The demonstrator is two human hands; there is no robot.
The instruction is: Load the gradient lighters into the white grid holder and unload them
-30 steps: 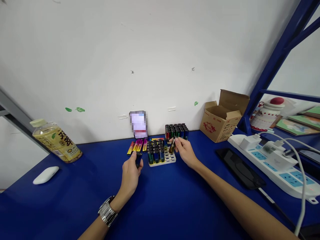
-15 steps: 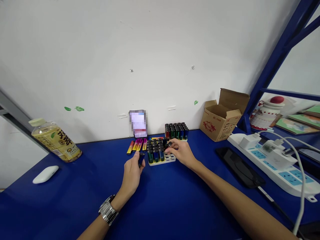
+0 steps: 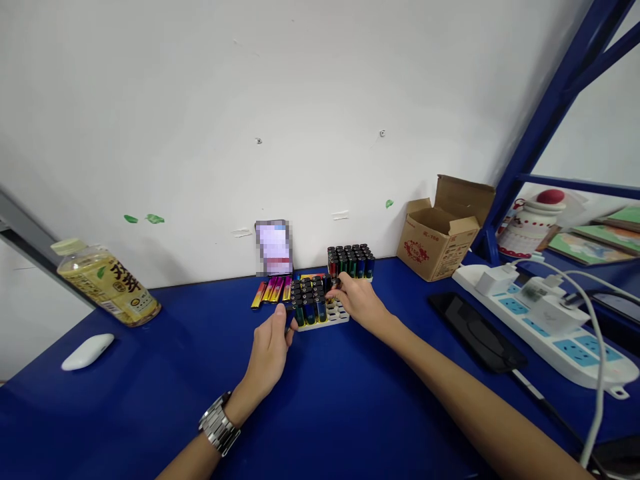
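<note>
A white holder with round holes (image 3: 339, 312) stands in the middle of the blue table, its left part filled with upright dark-topped batteries (image 3: 309, 307). Over its right part, the fingers of my right hand (image 3: 351, 295) are closed on a battery (image 3: 336, 285), which they partly cover. My left hand (image 3: 273, 340) is at the holder's front left corner, pinching a dark battery (image 3: 289, 317) between thumb and fingers. Several purple, red and yellow batteries (image 3: 273, 291) lie to the left. Behind my right hand, a second group of upright batteries (image 3: 356, 260) fills another holder.
A phone (image 3: 274, 247) leans on the wall. At the left are a drink bottle (image 3: 107, 283) and a white earbud case (image 3: 88, 352). To the right are an opened cardboard box (image 3: 433, 240), a black phone (image 3: 475, 331) on a cable, and a power strip (image 3: 545, 327) with chargers.
My right hand has lowered its battery toward the holder's holes. My left hand, still gripping its battery, has come right, close against the holder's front left corner.
</note>
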